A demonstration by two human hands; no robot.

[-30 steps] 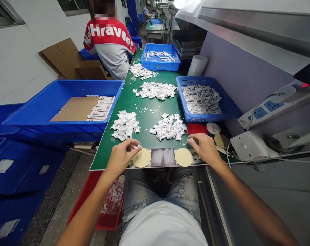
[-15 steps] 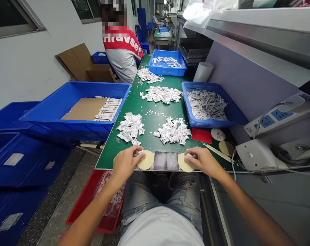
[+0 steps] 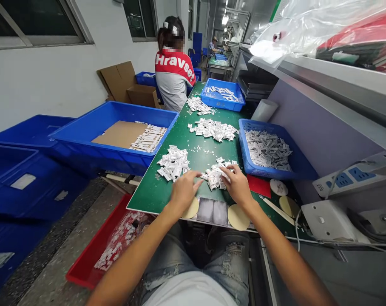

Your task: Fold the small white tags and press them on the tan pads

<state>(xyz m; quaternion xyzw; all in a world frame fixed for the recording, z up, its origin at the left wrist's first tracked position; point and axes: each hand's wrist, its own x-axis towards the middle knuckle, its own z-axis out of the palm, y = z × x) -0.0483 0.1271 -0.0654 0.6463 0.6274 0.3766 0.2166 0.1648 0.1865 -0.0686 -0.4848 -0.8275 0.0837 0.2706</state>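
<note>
My left hand (image 3: 184, 189) is at the left edge of the nearer right pile of small white plastic pieces (image 3: 215, 177), thumb and forefinger apart beside a single piece. Over the right side of that pile reaches my right hand (image 3: 236, 183), its fingers spread and touching pieces. I see nothing held in either hand. Below the hands, at the table's front edge, lie two dark grey rectangular pads (image 3: 212, 211). A round cream disc (image 3: 239, 217) flanks them on the right, and another cream disc (image 3: 191, 209) on the left is partly covered by my left wrist.
Another pile of white pieces (image 3: 174, 163) lies left on the green table (image 3: 154, 191). Farther back are more piles (image 3: 214, 129) and a blue tray (image 3: 223, 102). A blue basket (image 3: 266, 172) stands right, a large blue bin (image 3: 113, 108) left. A person (image 3: 174, 80) sits beyond.
Both hands have moved forward from the cream discs to the nearer right pile. The small white pieces earlier in their fingers no longer show there. The camera view has shifted.
</note>
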